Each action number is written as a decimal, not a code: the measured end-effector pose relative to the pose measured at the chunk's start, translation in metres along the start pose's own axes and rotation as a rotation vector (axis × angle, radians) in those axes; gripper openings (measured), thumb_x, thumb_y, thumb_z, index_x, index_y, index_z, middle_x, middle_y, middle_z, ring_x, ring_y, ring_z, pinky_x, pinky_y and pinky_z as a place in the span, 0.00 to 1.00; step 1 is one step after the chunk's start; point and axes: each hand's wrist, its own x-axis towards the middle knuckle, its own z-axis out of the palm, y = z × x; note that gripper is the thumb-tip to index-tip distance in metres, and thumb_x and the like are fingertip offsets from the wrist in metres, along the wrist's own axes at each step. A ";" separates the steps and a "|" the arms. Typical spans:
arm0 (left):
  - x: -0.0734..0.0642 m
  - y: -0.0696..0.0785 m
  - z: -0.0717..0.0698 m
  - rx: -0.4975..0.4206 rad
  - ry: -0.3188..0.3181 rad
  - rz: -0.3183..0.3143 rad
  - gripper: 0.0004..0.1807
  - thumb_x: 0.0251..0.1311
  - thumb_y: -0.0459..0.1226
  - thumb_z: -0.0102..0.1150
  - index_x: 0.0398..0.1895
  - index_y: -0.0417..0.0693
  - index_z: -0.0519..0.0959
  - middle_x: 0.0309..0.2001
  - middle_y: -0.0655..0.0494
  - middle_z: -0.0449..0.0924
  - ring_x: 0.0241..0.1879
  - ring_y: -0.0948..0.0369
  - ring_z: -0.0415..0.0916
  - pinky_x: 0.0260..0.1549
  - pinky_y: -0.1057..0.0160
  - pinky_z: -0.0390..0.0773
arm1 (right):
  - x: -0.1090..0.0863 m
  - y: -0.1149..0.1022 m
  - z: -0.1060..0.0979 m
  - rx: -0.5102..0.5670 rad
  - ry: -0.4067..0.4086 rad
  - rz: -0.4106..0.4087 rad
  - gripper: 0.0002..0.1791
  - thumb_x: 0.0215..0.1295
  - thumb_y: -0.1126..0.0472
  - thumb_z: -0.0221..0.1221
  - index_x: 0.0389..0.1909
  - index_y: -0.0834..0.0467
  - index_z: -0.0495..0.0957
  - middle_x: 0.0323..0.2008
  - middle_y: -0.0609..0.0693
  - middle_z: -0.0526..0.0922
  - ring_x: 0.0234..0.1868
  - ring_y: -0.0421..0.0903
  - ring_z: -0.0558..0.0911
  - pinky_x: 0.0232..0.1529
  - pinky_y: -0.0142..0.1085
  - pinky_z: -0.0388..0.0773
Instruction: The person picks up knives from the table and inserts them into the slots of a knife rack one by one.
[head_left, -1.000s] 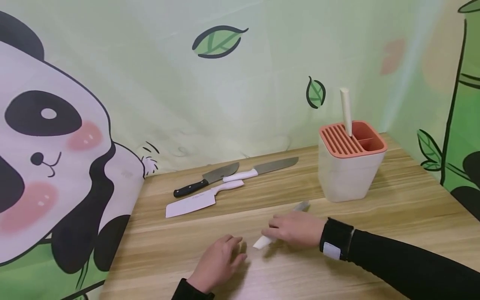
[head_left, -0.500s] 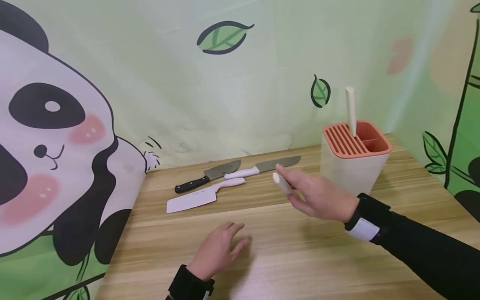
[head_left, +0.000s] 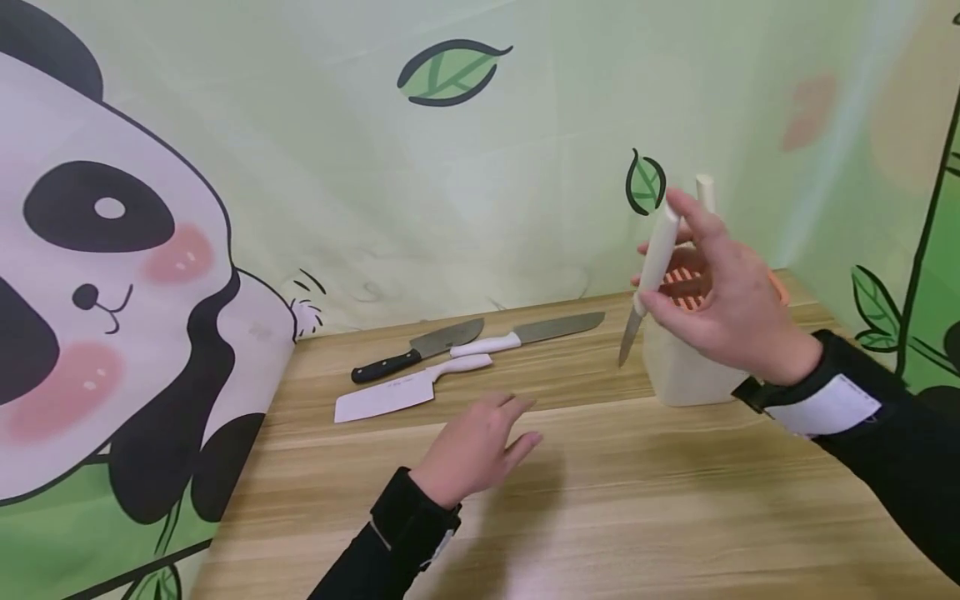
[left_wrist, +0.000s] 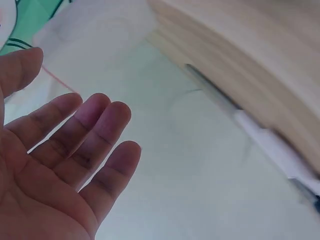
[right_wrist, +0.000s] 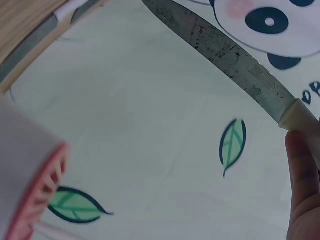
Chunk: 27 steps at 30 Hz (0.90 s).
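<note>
My right hand (head_left: 738, 292) holds a small knife (head_left: 658, 254) by its white handle, with the blade pointing down in the head view. In the right wrist view the blade (right_wrist: 225, 57) shows dark specks along its side. The hand is in front of the knife block (head_left: 682, 367), a white box with an orange slotted top, and hides much of that top. Another white handle (head_left: 705, 192) stands up out of the block behind my fingers. My left hand (head_left: 476, 446) hovers above the table, fingers apart and relaxed, with its bare palm in the left wrist view.
At the table's back lie a black-handled knife (head_left: 386, 367), a white-handled knife (head_left: 487, 344) with a long grey blade, and a white cleaver (head_left: 386, 397). Behind the wooden table (head_left: 637, 517) hangs a cloth backdrop (head_left: 555, 125) printed with a panda and leaves.
My right hand has lifted the small knife off the table, carried it right to the block and turned its blade downward. My left hand has shifted a little right and forward.
</note>
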 end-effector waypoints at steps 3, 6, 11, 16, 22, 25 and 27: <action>0.016 0.008 -0.009 0.006 0.017 0.057 0.25 0.68 0.49 0.53 0.60 0.41 0.74 0.50 0.49 0.80 0.47 0.57 0.79 0.46 0.61 0.78 | 0.011 0.002 -0.015 0.005 0.024 0.038 0.55 0.44 0.84 0.63 0.73 0.64 0.47 0.48 0.52 0.77 0.39 0.35 0.82 0.36 0.24 0.79; 0.031 0.015 -0.017 0.009 0.032 0.102 0.25 0.68 0.48 0.52 0.61 0.41 0.73 0.50 0.50 0.80 0.46 0.58 0.79 0.46 0.63 0.77 | 0.022 0.005 -0.027 -0.019 0.036 0.093 0.54 0.48 0.84 0.61 0.74 0.60 0.45 0.50 0.53 0.76 0.41 0.35 0.82 0.38 0.24 0.78; 0.059 0.022 -0.021 0.000 0.064 0.144 0.24 0.68 0.46 0.54 0.61 0.41 0.73 0.52 0.51 0.79 0.47 0.60 0.77 0.48 0.66 0.75 | 0.032 0.015 -0.041 -0.059 0.062 0.211 0.53 0.53 0.81 0.61 0.76 0.52 0.47 0.52 0.58 0.75 0.41 0.33 0.81 0.39 0.22 0.76; 0.096 0.028 -0.025 0.018 0.162 0.155 0.27 0.65 0.45 0.57 0.63 0.41 0.70 0.54 0.51 0.74 0.52 0.60 0.72 0.53 0.66 0.71 | 0.039 0.030 -0.053 -0.152 0.086 0.244 0.52 0.55 0.78 0.61 0.76 0.49 0.47 0.53 0.62 0.76 0.40 0.28 0.79 0.39 0.18 0.74; 0.133 0.048 -0.020 0.055 0.148 0.134 0.33 0.64 0.47 0.57 0.69 0.43 0.63 0.62 0.50 0.66 0.61 0.59 0.64 0.62 0.69 0.61 | 0.043 0.045 -0.069 -0.264 0.099 0.319 0.48 0.60 0.71 0.61 0.75 0.40 0.48 0.54 0.61 0.77 0.38 0.21 0.75 0.39 0.16 0.72; 0.146 0.056 -0.012 0.052 0.127 0.145 0.34 0.65 0.48 0.55 0.70 0.43 0.61 0.65 0.49 0.63 0.65 0.59 0.61 0.65 0.70 0.56 | 0.042 0.050 -0.077 -0.293 0.116 0.340 0.46 0.62 0.68 0.60 0.75 0.38 0.49 0.54 0.61 0.78 0.37 0.19 0.73 0.38 0.15 0.71; 0.154 0.059 -0.007 0.054 0.116 0.153 0.34 0.65 0.48 0.55 0.70 0.43 0.61 0.67 0.48 0.62 0.67 0.59 0.59 0.66 0.70 0.53 | 0.043 0.053 -0.080 -0.302 0.127 0.336 0.45 0.63 0.68 0.60 0.74 0.38 0.49 0.54 0.60 0.78 0.37 0.19 0.73 0.38 0.15 0.71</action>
